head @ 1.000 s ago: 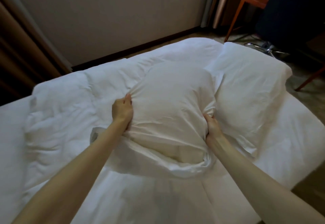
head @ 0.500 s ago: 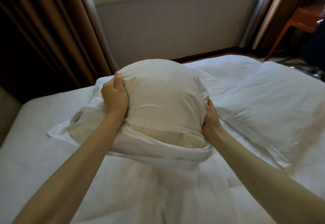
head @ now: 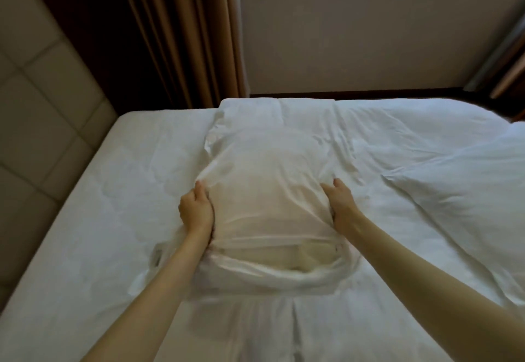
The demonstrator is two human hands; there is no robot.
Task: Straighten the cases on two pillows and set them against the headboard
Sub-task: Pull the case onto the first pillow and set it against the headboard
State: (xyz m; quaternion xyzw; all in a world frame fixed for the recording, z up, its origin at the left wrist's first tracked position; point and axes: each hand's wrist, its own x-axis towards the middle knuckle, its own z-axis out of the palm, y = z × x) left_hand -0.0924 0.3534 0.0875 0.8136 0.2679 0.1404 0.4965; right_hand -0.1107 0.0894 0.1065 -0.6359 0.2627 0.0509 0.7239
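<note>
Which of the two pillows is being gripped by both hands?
The middle pillow, with the left hand and right hand clutching its sides; the other pillow lies untouched at right.

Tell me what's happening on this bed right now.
A person is straightening a pillowcase. The left hand and right hand each grip a side of the pillow, which lies on the bed. At the near, open end the case is bunched and the yellowish insert shows. A second pillow lies to the right. Neither one is against the headboard yet.
</note>
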